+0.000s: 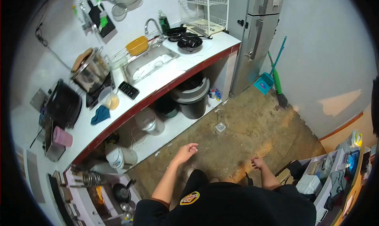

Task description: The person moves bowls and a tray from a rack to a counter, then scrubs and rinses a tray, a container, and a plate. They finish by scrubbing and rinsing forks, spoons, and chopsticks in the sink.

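My left hand [186,153] hangs in front of my body over the brown concrete floor [233,147], its fingers loosely bent and slightly apart. Nothing shows in it. To the right, my right hand [258,163] is held low over the same floor, fingers half curled with small gaps, and no object can be seen in it. Neither hand touches anything. The left is nearest to the low white ledge [173,124] under the counter; the right is nearer the shelf unit [333,174] with packages and boxes.
Along the left runs a white counter [158,82] with a sink [152,62], a large steel pot [91,70], a black phone-like tray [128,90] and black pans [189,42]. Beyond stand a refrigerator [252,48], a teal dustpan [264,83] and a green broom [277,82]. A floor drain [220,127] lies ahead.
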The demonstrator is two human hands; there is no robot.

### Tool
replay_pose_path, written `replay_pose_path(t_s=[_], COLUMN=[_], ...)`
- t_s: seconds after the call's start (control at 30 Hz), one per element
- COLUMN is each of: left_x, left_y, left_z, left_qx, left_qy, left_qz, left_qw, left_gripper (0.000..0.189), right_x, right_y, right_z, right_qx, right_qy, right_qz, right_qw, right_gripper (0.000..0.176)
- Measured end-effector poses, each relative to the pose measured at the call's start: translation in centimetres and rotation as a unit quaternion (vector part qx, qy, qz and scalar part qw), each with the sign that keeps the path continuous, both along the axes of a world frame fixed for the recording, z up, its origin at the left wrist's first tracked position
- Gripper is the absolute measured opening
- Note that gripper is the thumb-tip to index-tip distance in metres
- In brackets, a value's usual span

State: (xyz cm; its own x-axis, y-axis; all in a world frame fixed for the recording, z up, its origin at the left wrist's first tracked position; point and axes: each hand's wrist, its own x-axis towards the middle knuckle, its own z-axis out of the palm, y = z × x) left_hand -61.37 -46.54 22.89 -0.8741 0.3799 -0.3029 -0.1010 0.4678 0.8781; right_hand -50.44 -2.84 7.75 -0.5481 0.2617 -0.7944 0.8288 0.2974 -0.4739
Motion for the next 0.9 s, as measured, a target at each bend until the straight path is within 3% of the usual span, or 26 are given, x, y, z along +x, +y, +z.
replay_pose_path(t_s=[0.1,0.2,0.3,0.37,0.47,0.5,0.57,0.63,0.7,0.77,0.83,0.9], left_x=[-8.4,-17.6,-27.1,-33.5,-43.1,-45.9,-51.5,-57.7,-63.4,-68.0,-71.6,-74.2], left_y=[0.7,0.5,-0.3,-0.5,-0.2,0.6,2.3,4.2,6.3,8.3,9.9,11.6], left_z=[3.5,7.9,11.8,15.5,19.7,21.2,23.1,23.3,23.3,24.3,25.0,21.6], left_qx=[0.039,0.026,0.056,0.047,0.069,0.059,0.029,0.018,0.003,-0.080,-0.200,-0.243], left_qy=[0.010,0.058,0.083,0.127,0.188,0.216,0.258,0.302,0.358,0.382,0.281,0.258], left_qz=[-0.041,-0.032,-0.020,-0.008,-0.010,-0.009,0.004,0.029,0.035,0.022,-0.056,-0.137], left_qw=[0.998,0.997,0.995,0.991,0.980,0.974,0.966,0.953,0.933,0.921,0.937,0.925], left_gripper=[0.029,0.028,0.028,0.029,0.028,0.027,0.024,0.021,0.017,0.017,0.018,0.018], right_x=[-5.4,-10.3,-12.9,-17.2,-22.6,-24.9,-29.6,-36.0,-44.4,-53.2,-60.6,-67.4], right_y=[0.1,1.5,4.0,1.8,0.7,0.5,1.0,2.8,3.6,2.9,4.3,3.3], right_z=[0.0,-2.6,-8.6,-3.8,-2.3,-2.4,-1.7,-0.6,4.6,13.7,19.2,21.6], right_qx=[-0.075,-0.142,-0.173,-0.048,-0.024,-0.018,-0.111,-0.147,-0.092,-0.077,-0.115,-0.149], right_qy=[0.059,0.056,0.096,-0.093,-0.094,-0.055,0.148,0.328,0.403,0.478,0.462,0.443], right_qz=[-0.119,-0.134,-0.115,-0.195,-0.181,-0.188,-0.242,-0.198,-0.210,-0.217,-0.045,0.034], right_qw=[0.988,0.979,0.974,0.975,0.979,0.980,0.953,0.912,0.886,0.848,0.878,0.883], right_gripper=[0.015,0.013,0.017,0.018,0.022,0.021,0.012,0.016,0.017,0.021,0.020,0.017])
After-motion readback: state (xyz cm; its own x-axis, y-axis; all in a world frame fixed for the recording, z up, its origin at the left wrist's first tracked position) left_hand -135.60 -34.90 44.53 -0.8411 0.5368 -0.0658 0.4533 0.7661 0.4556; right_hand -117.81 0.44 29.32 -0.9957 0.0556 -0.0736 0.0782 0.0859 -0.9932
